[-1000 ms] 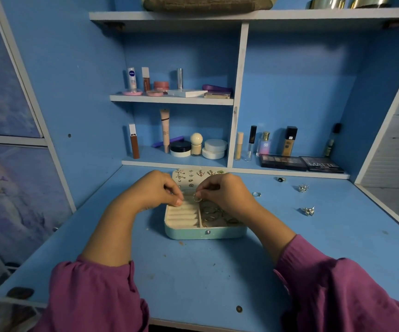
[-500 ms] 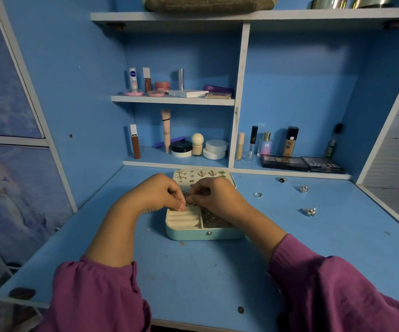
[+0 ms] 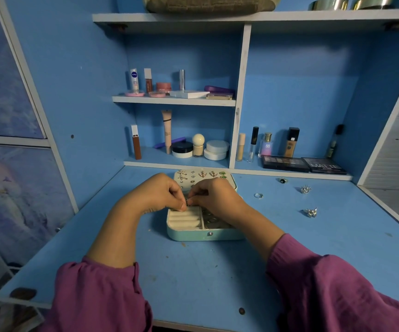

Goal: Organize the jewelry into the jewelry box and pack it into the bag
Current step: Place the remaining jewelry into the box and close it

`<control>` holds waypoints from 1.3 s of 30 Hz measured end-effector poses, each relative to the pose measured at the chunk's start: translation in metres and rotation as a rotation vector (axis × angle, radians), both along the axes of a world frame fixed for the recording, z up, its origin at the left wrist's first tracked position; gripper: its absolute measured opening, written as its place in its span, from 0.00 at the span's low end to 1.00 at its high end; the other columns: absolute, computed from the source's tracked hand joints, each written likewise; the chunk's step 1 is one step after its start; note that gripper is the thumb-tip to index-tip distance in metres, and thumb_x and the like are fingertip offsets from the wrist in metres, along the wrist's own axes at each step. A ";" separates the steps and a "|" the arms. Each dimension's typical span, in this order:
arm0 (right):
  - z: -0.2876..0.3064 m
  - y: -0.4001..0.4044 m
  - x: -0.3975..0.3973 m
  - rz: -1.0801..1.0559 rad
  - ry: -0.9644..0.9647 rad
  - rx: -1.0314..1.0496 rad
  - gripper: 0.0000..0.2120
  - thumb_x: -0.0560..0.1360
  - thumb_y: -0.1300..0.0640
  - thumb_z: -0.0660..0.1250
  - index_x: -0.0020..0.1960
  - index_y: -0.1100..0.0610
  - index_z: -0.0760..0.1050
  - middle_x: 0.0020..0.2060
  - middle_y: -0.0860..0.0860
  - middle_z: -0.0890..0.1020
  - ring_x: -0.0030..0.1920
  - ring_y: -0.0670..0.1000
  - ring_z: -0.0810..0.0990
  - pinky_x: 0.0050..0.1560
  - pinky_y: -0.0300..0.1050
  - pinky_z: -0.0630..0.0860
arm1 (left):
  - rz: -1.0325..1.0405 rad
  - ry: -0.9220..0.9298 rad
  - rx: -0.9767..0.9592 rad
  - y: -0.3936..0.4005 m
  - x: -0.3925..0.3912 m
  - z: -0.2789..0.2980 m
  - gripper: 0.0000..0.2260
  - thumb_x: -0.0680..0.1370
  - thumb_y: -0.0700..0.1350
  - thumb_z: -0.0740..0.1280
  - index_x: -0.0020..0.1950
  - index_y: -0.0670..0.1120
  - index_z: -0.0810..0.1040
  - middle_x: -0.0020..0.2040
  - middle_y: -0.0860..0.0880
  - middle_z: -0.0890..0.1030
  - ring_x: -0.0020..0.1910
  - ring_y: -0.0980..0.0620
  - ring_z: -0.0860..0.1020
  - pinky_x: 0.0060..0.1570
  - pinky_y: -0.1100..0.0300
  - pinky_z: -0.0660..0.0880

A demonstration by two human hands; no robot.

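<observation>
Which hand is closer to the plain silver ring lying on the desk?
Right. The right hand is just left of the plain ring; the left hand sits farther left, beyond it.

Mint jewelry box (image 3: pixel 193 236), blue desk (image 3: pixel 193 271)

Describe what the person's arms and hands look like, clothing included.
Both arms wear loose magenta-purple sleeves, the left sleeve and right sleeve gathered into bands partway up the forearms. Below them the forearms are bare. The left hand and right hand wear no gloves; no rings, bracelets or watch show on them.
</observation>
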State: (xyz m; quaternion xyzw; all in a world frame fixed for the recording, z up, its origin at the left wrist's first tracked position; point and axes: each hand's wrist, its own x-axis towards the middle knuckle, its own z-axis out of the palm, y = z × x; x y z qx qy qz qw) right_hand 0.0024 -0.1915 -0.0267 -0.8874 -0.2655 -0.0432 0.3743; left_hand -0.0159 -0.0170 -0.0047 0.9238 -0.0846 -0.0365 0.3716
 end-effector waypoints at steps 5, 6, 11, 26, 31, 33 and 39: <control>0.001 0.001 0.001 0.045 -0.064 -0.078 0.06 0.73 0.61 0.70 0.49 0.58 0.84 0.44 0.51 0.85 0.43 0.45 0.77 0.42 0.27 0.68 | -0.005 0.002 0.021 0.000 0.000 0.001 0.05 0.67 0.38 0.77 0.35 0.47 0.84 0.34 0.53 0.84 0.40 0.56 0.81 0.52 0.56 0.78; 0.001 0.001 0.001 0.060 -0.086 -0.104 0.06 0.74 0.61 0.70 0.50 0.57 0.84 0.45 0.51 0.85 0.43 0.45 0.78 0.43 0.29 0.69 | -0.004 0.000 0.025 0.000 0.000 0.001 0.05 0.67 0.38 0.77 0.34 0.48 0.84 0.34 0.53 0.84 0.40 0.55 0.81 0.52 0.56 0.78; 0.000 0.000 0.004 0.114 -0.214 -0.250 0.09 0.75 0.62 0.68 0.52 0.55 0.83 0.46 0.53 0.85 0.48 0.51 0.79 0.53 0.46 0.75 | -0.001 -0.007 0.044 0.000 0.001 0.000 0.11 0.67 0.38 0.77 0.28 0.51 0.82 0.31 0.55 0.82 0.38 0.56 0.79 0.48 0.57 0.77; 0.005 -0.002 -0.002 0.099 -0.337 -0.319 0.08 0.74 0.61 0.67 0.49 0.58 0.84 0.44 0.55 0.75 0.47 0.55 0.74 0.47 0.52 0.76 | 0.000 -0.005 0.056 0.000 0.002 -0.001 0.13 0.68 0.39 0.76 0.26 0.51 0.80 0.28 0.57 0.79 0.36 0.56 0.77 0.47 0.56 0.75; -0.001 -0.005 -0.003 0.048 -0.298 -0.278 0.09 0.75 0.60 0.64 0.50 0.59 0.83 0.45 0.55 0.78 0.49 0.53 0.75 0.51 0.50 0.74 | -0.012 0.011 0.015 0.001 0.003 -0.001 0.08 0.68 0.39 0.76 0.32 0.50 0.84 0.32 0.55 0.82 0.40 0.54 0.80 0.52 0.54 0.77; -0.003 -0.008 -0.002 0.043 -0.257 -0.240 0.09 0.75 0.60 0.65 0.51 0.58 0.83 0.46 0.54 0.79 0.49 0.53 0.75 0.52 0.49 0.73 | -0.016 0.012 -0.006 0.000 0.002 -0.002 0.07 0.69 0.37 0.75 0.34 0.48 0.84 0.32 0.55 0.82 0.37 0.57 0.79 0.48 0.56 0.78; 0.007 -0.028 0.002 -0.048 -0.203 -0.105 0.06 0.74 0.61 0.67 0.47 0.58 0.83 0.43 0.51 0.82 0.43 0.46 0.75 0.41 0.33 0.70 | 0.035 -0.147 -0.128 -0.013 0.007 -0.003 0.05 0.71 0.36 0.72 0.37 0.45 0.83 0.37 0.47 0.83 0.35 0.56 0.77 0.41 0.57 0.76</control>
